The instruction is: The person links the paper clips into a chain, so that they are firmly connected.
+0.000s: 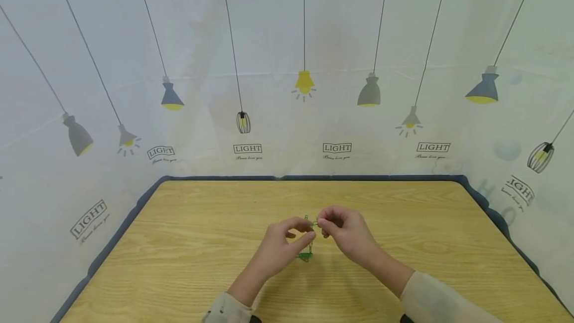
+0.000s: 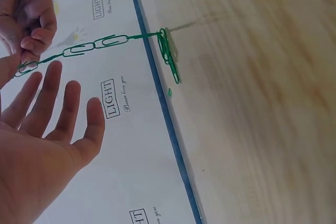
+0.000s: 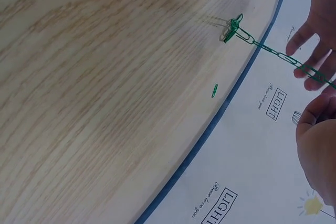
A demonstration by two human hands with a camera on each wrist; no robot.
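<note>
A chain of green paper clips (image 2: 79, 50) hangs between my hands and the table. Its lower end lies in a small heap (image 3: 231, 30) on the wood. My left hand (image 1: 280, 245) has thumb and index finger at the chain's top clip, seeming to pinch it, while the other fingers (image 2: 72, 98) are spread beside the chain. Opposite it, my right hand (image 1: 347, 231) pinches a paper clip (image 1: 315, 223) between thumb and index finger, its other fingers curled. The exact contact at the left fingertips is partly hidden.
One loose green paper clip (image 3: 214, 91) lies on the wooden table (image 1: 188, 243), apart from the heap. A dark blue edging (image 1: 278, 178) borders the table's far side. Behind it stands a white backdrop (image 1: 278, 39) printed with lamps.
</note>
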